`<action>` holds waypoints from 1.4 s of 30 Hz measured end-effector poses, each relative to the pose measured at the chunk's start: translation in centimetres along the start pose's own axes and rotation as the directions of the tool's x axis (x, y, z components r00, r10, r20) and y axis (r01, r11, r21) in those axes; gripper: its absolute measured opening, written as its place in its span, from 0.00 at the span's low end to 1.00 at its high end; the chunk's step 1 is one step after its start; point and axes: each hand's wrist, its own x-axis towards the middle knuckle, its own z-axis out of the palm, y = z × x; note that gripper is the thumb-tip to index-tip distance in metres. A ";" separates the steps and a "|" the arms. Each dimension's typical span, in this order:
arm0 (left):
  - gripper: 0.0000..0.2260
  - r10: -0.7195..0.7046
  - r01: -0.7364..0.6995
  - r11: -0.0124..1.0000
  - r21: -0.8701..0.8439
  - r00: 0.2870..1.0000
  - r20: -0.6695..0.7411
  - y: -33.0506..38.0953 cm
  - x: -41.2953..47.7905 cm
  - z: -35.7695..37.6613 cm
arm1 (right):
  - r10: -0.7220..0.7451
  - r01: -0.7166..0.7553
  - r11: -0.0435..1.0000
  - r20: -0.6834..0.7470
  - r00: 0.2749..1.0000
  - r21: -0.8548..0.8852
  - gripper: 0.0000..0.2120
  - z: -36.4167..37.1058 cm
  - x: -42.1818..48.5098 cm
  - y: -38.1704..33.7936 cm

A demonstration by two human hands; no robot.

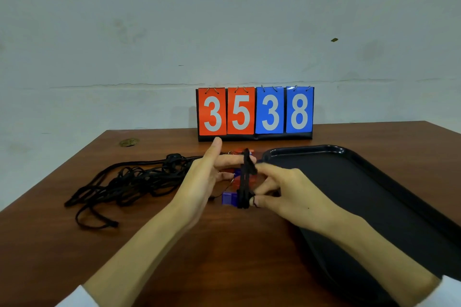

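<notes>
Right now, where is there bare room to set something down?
The black tray beside the right hand is bare. Bare wood runs along the near table edge below the cord tangle, and left of the scoreboard. Crowded: the middle, where left hand and right work a cord bundle by the whistles.

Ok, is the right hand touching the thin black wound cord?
Touching. In the head view the right hand pinches the thin black cord at its lower end, no gap between them.
</notes>
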 end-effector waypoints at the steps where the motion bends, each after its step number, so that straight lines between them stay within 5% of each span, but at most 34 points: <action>1: 0.28 0.000 0.000 1.000 -0.023 1.000 0.003 0.0 0.0 -0.1 | 0.009 -0.009 1.000 0.008 1.000 0.024 0.27 0.1 0.0 -0.2; 6: 0.18 -0.040 0.041 0.999 0.028 0.999 -0.026 -0.3 0.6 -0.8 | -0.010 0.014 0.992 -0.034 0.999 0.123 0.18 -0.5 -0.4 -0.8; 10: 0.29 -0.073 0.074 0.976 0.203 0.997 -0.010 -1.0 0.7 -0.9 | -0.021 0.039 0.981 -0.096 0.995 0.191 0.15 -1.7 -0.6 -0.9; 17: 0.10 -0.020 0.016 0.980 0.198 1.000 0.018 -1.2 0.3 -0.2 | 0.013 0.042 0.960 -0.195 0.981 0.278 0.22 -2.4 -0.5 -0.8; 25: 0.02 -0.023 0.024 0.970 0.242 1.000 -0.007 -1.4 0.2 0.4 | 0.079 0.006 0.964 -0.309 0.948 0.265 0.15 -2.4 -0.1 0.1; 35: 0.05 -0.026 -0.001 0.949 0.317 0.997 0.078 -1.8 0.1 0.8 | 0.195 -0.078 0.964 -0.478 0.856 0.254 0.15 -2.0 0.2 1.5; 42: 0.03 0.186 -0.167 0.937 0.307 0.982 -0.033 -1.0 -0.1 0.8 | 0.156 -0.140 0.988 -0.365 0.918 0.068 0.17 -1.4 0.4 1.8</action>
